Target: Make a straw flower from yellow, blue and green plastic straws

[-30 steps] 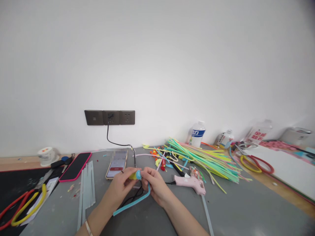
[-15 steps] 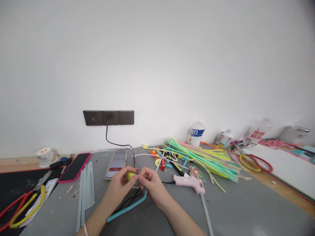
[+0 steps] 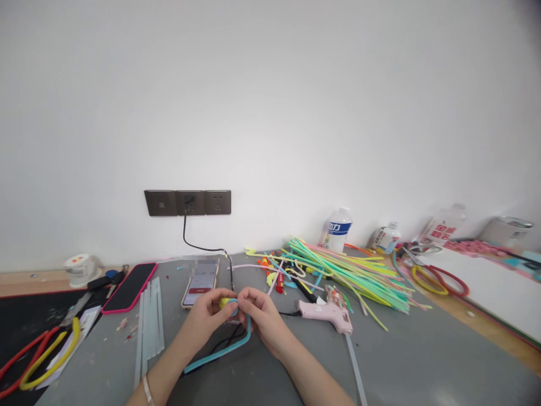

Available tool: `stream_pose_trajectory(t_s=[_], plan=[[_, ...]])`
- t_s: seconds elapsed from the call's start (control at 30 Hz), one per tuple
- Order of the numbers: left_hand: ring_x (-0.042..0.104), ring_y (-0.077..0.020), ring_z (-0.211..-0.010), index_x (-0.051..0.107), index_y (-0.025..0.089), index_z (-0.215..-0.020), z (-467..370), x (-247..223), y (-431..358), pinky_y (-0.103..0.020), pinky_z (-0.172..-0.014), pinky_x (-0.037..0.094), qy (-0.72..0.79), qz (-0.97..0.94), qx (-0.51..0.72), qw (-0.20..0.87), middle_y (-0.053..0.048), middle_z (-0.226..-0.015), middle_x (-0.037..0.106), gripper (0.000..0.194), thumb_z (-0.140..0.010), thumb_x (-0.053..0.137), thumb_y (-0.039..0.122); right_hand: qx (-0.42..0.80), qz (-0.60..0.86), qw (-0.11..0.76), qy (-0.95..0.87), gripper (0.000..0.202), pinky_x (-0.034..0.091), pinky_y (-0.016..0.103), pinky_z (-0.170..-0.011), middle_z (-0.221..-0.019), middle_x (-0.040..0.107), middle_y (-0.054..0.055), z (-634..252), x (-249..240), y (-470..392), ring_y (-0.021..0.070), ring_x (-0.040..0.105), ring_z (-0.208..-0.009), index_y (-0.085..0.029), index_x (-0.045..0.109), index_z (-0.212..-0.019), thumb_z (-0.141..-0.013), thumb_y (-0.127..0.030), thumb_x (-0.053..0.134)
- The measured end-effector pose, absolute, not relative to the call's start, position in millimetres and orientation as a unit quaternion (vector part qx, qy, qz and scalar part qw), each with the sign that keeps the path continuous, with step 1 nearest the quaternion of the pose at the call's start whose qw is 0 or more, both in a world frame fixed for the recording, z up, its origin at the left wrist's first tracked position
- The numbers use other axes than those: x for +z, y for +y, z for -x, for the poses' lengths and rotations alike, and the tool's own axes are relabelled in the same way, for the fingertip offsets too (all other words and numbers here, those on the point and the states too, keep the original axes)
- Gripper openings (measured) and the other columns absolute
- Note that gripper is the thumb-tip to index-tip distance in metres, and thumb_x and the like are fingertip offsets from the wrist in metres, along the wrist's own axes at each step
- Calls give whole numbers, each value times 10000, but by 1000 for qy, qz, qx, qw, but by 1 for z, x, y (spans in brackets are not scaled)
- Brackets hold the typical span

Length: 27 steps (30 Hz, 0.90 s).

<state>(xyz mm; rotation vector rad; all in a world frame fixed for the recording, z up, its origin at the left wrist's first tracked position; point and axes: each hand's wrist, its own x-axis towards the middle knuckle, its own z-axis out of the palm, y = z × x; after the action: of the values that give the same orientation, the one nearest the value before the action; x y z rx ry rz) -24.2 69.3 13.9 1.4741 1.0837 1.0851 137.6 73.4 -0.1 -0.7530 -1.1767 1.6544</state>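
Note:
My left hand [image 3: 206, 317] and my right hand [image 3: 262, 317] meet over the grey mat, fingertips nearly touching. In the left fingers is a small fluffy yellow piece [image 3: 224, 303], partly hidden by the fingers. A blue pipe cleaner [image 3: 220, 354] curls at its upper end against the yellow piece, where the right thumb and fingers pinch it. Its loose part hangs down, bends and runs to the lower left. Whether the blue and yellow pieces are joined cannot be made out.
A pink glue gun [image 3: 323, 314] with its stick lies right of my hands, before a pile of pipe cleaners [image 3: 350, 270]. Glue sticks [image 3: 150, 321], a phone [image 3: 202, 285], a pink-edged phone [image 3: 130, 287] and scissors [image 3: 48, 352] lie left. Bottles [image 3: 337, 230] stand by the wall.
The blue pipe cleaner's upper end now shows as a curl at the left thumb, against the yellow piece. Its loose end has risen slightly. Both hands stay in nearly the same place.

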Motion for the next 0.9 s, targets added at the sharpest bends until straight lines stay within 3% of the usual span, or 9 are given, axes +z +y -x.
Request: stream_pose_trajectory(t_s=[0.23,0.5,0.67,0.8,0.9], plan=[[605,-179,-660,701,149,-820,23,13,70,-260,-595,518,452,-612,449,468,-21,-692,659,337,-696,727,462,651,292,477,-513,465,336,198,-457,-495,545,-57,-138,-2,78,63,428,-426,-166,564,-709,-676,-594,745],[621,-162,-641,661,144,-809,26,12,69,-251,-600,520,422,-617,429,507,-14,-676,654,305,-764,689,444,678,274,461,-503,450,416,210,-517,-538,578,-42,-137,-2,75,80,504,-485,-164,565,-725,-677,-565,762],[635,-165,-637,653,146,-817,25,12,69,-245,-585,526,425,-609,426,516,-13,-675,660,332,-750,702,467,669,286,464,-506,461,408,214,-512,-514,563,-49,-138,-2,76,78,490,-465,-162,565,-711,-665,-576,761],[663,-191,-699,657,156,-889,25,13,69,-279,-628,557,418,-603,421,533,-27,-742,675,367,-763,683,500,657,294,482,-500,453,392,214,-509,-496,550,-54,-138,-4,78,77,473,-448,-164,554,-702,-673,-567,758],[681,-219,-829,644,180,-1007,26,12,69,-316,-743,568,389,-610,429,540,-49,-900,701,402,-710,761,424,655,291,500,-487,438,377,212,-507,-495,546,-54,-139,-6,80,79,466,-445,-169,547,-707,-679,-554,754]])
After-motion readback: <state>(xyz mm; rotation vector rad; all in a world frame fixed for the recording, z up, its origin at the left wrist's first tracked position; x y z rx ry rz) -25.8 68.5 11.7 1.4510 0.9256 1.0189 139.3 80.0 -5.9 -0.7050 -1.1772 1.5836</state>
